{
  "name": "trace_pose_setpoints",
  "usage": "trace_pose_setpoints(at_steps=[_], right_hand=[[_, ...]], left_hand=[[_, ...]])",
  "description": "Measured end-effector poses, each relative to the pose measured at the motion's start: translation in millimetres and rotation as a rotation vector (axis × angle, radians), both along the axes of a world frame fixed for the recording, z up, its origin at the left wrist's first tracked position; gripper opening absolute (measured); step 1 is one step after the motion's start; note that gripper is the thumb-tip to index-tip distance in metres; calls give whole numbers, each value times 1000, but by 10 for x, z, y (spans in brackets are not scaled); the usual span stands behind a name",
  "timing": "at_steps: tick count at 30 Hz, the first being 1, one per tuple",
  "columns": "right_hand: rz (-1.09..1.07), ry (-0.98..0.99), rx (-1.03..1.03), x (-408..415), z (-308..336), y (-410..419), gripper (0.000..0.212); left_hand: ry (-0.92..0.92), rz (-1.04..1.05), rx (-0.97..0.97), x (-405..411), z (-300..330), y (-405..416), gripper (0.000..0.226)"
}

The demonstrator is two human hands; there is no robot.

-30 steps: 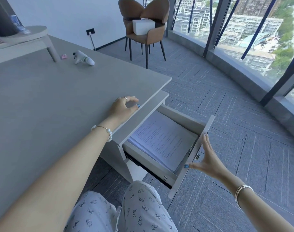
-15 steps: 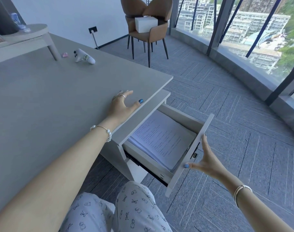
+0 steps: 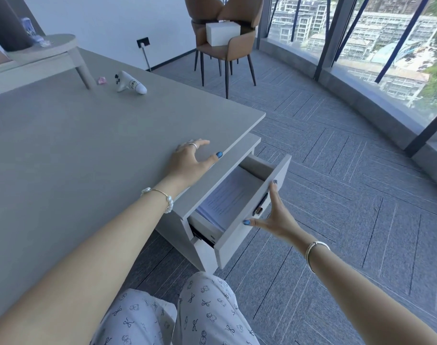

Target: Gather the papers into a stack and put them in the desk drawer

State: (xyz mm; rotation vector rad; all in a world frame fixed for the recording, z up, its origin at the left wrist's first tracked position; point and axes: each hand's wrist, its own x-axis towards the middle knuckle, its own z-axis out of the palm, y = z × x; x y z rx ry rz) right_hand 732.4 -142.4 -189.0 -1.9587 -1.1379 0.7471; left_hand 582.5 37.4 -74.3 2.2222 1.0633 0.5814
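Printed white paper stack [image 3: 231,199] already sits in the grey desk drawer [image 3: 256,207]; right hand [image 3: 274,217], fingers spread flat on its front, just needs pushing. Left hand [image 3: 190,161] rests unclenched on the grey desktop [image 3: 88,150].

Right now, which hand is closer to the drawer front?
Right. The right hand presses flat against the drawer front; the left hand rests on the desk top above.

A high-rise office: grey counter [image 3: 75,145], carpet-tile floor [image 3: 349,170], brown visitor chair [image 3: 224,43], and curved glazing [image 3: 386,46] overlooking city blocks.
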Motion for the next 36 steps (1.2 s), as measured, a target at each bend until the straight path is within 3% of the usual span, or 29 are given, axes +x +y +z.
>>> trace_pose_setpoints(at_steps=[13,23,30,34,36], right_hand=[[-41,41,78,-222,-77,730,140],[-82,69,133,-274,-138,1051,131],[-60,18,20,-239,12,1060,128],[-53,8,-79,-229,122,1007,119],[-58,21,-94,-256,160,936,97]], left_hand=[[-24,14,-18,0,6,18,50],[-25,18,-10,9,-23,43,51],[-14,14,1,5,-17,52,49],[-9,9,-6,-7,-13,40,48],[4,1,-20,-8,-21,43,47]])
